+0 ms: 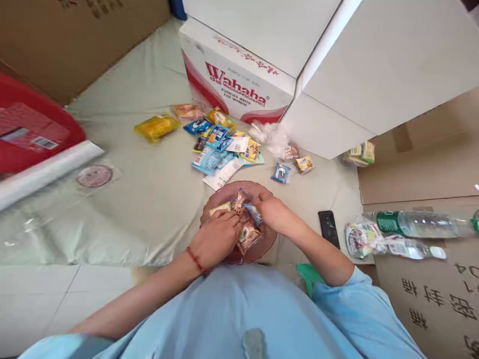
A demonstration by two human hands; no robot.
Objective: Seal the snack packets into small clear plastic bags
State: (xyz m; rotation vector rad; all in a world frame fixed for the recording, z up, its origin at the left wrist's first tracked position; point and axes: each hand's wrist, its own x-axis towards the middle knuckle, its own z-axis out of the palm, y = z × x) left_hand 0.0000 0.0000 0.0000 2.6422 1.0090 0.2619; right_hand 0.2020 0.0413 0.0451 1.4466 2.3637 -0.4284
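My left hand [219, 239] curled over snack packets [247, 235] on the plate [224, 192], grip unclear, right hand [275, 212] pinched a blue packet [255, 213]; heaped pile could've spilled over the rim.

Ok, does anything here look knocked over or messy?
Yes. A green-labelled water bottle and a smaller bottle lie on their sides on the cardboard at right. Snack packets are strewn loosely over the cloth beyond the plate.
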